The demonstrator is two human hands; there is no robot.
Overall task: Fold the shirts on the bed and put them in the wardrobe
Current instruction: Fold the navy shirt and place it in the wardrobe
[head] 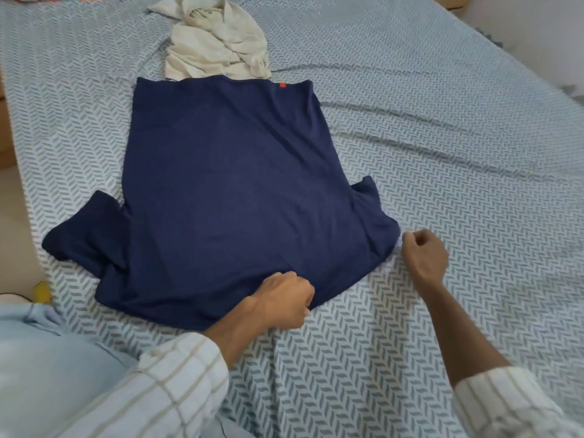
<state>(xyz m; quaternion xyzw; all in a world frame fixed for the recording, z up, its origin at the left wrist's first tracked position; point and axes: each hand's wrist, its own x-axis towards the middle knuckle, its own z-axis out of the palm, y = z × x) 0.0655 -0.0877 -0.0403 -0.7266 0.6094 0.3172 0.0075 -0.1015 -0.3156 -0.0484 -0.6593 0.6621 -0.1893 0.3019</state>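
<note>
A navy blue shirt [234, 184] lies spread flat on the bed, with its hem at the far end and its short sleeves sticking out left and right near me. A small red tag shows at the far hem. My left hand [284, 300] grips the shirt's near edge at the middle, fingers curled into the fabric. With curled fingers, my right hand [423, 254] pinches the edge of the shirt's right shoulder corner. A crumpled cream shirt [215, 42] lies just beyond the navy one, touching its far edge.
The bed is covered by a blue-and-white herringbone sheet [442, 153], wrinkled around the shirt. The bed's left edge runs down the left side, with floor and a yellow object [41, 292] below it. My lap in light blue fabric fills the lower left.
</note>
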